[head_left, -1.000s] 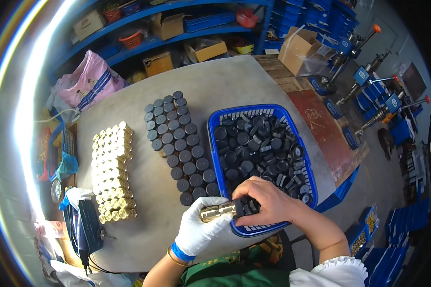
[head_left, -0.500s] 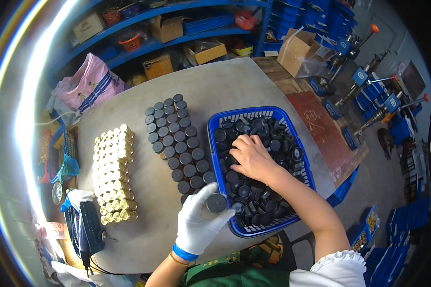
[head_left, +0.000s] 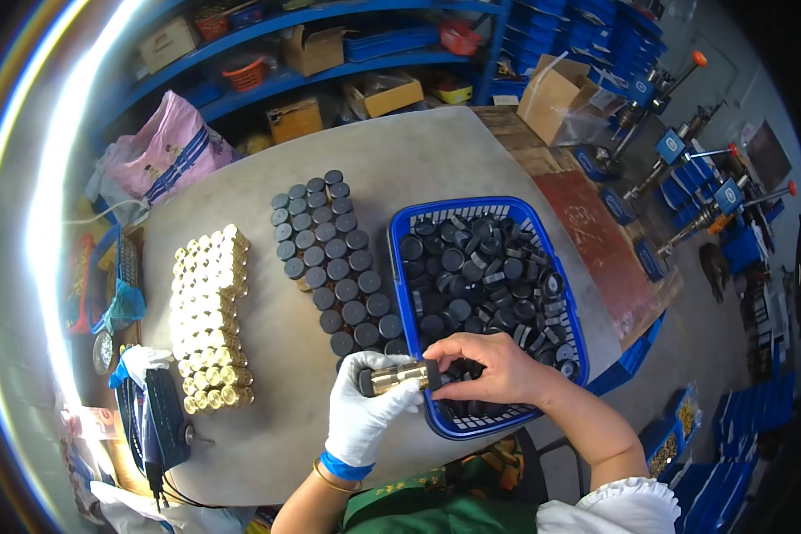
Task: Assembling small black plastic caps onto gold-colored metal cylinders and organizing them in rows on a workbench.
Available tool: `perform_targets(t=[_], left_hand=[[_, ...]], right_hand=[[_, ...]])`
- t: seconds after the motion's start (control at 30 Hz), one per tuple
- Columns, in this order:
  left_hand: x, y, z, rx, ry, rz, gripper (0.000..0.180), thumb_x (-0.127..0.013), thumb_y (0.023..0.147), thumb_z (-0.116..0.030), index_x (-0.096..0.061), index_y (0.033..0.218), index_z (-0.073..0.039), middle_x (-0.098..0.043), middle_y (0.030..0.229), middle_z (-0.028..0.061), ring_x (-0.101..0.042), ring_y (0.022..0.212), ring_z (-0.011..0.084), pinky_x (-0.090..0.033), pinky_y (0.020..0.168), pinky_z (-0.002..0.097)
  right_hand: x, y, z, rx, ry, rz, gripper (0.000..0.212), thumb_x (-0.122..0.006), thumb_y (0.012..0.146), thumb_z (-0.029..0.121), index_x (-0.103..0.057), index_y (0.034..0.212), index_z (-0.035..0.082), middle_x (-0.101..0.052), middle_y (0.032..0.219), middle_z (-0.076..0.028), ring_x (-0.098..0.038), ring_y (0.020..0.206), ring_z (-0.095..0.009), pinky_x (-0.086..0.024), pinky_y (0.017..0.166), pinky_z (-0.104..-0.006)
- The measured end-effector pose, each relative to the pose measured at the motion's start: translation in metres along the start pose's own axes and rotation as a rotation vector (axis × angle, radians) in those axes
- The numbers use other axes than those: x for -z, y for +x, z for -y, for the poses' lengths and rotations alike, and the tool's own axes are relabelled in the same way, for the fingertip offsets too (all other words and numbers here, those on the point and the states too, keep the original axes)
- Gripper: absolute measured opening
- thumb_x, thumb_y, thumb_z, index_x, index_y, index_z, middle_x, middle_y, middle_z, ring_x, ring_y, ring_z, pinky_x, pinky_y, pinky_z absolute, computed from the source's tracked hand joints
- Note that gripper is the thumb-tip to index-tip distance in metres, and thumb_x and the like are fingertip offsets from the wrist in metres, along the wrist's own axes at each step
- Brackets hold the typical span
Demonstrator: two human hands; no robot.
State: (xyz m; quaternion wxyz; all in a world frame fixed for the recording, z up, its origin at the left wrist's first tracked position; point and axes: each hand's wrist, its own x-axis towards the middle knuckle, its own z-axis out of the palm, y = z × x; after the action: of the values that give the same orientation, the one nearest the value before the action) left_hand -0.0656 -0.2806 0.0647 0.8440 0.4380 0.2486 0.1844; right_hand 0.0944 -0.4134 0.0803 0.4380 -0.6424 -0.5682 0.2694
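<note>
In my white-gloved left hand (head_left: 356, 416) lies a brass cylinder (head_left: 395, 378), held sideways with a black cap on its left end. My bare right hand (head_left: 498, 368) pinches another black cap (head_left: 432, 373) against the cylinder's right end; how far it is seated I cannot tell. Both hands are over the near left corner of a blue plastic basket (head_left: 399, 303), which is full of loose black caps (head_left: 463, 267). Left of the basket stand rows of black-capped pieces (head_left: 329, 258). Farther left, bare brass cylinders (head_left: 209, 311) stand packed together.
An electric screwdriver-like tool (head_left: 154, 427) and a dark box lie at the table's left edge. A pink sack (head_left: 165, 147) stands beyond the far left side. Hand presses with red-knobbed levers (head_left: 676, 147) and an open carton (head_left: 556, 98) are at the right.
My right hand has come out of the caps, toward me, bringing a black cap to the cylinder. My left hand has turned the cylinder from upright to sideways.
</note>
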Motion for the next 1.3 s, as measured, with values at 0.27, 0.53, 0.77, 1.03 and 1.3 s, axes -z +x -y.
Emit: perform_targets(t=[0.27, 0.53, 0.77, 1.03, 1.3], left_hand=[[0.001, -0.003, 0.007, -0.123, 0.055, 0.021, 0.036, -0.073, 0.079, -0.002, -0.045, 0.102, -0.004, -0.062, 0.098, 0.0156, -0.066, 0.072, 0.0209, -0.055, 0.061, 0.0291], [0.012, 0.001, -0.003, 0.179, 0.077, 0.044, 0.037, -0.071, 0.081, -0.005, -0.045, 0.108, -0.004, -0.064, 0.092, 0.0145, -0.064, 0.066, 0.0207, -0.053, 0.052, 0.0281], [0.003, -0.007, -0.001, -0.039, 0.033, 0.024, 0.042, -0.074, 0.078, -0.001, -0.044, 0.108, -0.002, -0.064, 0.099, 0.0147, -0.065, 0.076, 0.0188, -0.054, 0.065, 0.0276], [0.015, -0.003, -0.010, 0.281, -0.101, 0.100, 0.041, -0.070, 0.083, -0.007, -0.046, 0.116, -0.001, -0.063, 0.093, 0.0105, -0.062, 0.070, 0.0138, -0.052, 0.061, 0.0255], [0.002, -0.015, -0.016, 0.170, -0.035, 0.089, 0.054, -0.076, 0.076, -0.002, -0.044, 0.120, -0.002, -0.063, 0.104, 0.0121, -0.064, 0.086, 0.0168, -0.054, 0.075, 0.0299]], right_hand=[[-0.002, 0.000, 0.001, -0.130, 0.055, 0.032, 0.045, -0.078, 0.078, 0.018, -0.058, 0.115, 0.002, -0.068, 0.093, -0.010, -0.067, 0.085, -0.018, -0.053, 0.079, -0.0297], [-0.002, 0.001, 0.012, 0.539, -0.524, 0.001, 0.040, -0.074, 0.075, 0.009, -0.058, 0.111, 0.002, -0.062, 0.107, -0.011, -0.062, 0.097, -0.029, -0.053, 0.083, -0.0362], [-0.003, 0.001, 0.017, -0.126, -0.056, 0.003, 0.041, -0.074, 0.082, 0.026, -0.058, 0.109, -0.001, -0.067, 0.087, -0.012, -0.067, 0.078, -0.018, -0.055, 0.073, -0.0306], [0.007, 0.007, 0.025, 0.547, -0.552, 0.020, 0.044, -0.075, 0.068, 0.020, -0.061, 0.108, 0.007, -0.061, 0.108, -0.004, -0.059, 0.101, -0.022, -0.047, 0.084, -0.0348], [0.000, -0.003, 0.007, 0.165, -0.406, 0.068, 0.032, -0.075, 0.078, 0.033, -0.061, 0.080, 0.005, -0.063, 0.078, -0.009, -0.061, 0.071, -0.024, -0.047, 0.069, -0.0329]])
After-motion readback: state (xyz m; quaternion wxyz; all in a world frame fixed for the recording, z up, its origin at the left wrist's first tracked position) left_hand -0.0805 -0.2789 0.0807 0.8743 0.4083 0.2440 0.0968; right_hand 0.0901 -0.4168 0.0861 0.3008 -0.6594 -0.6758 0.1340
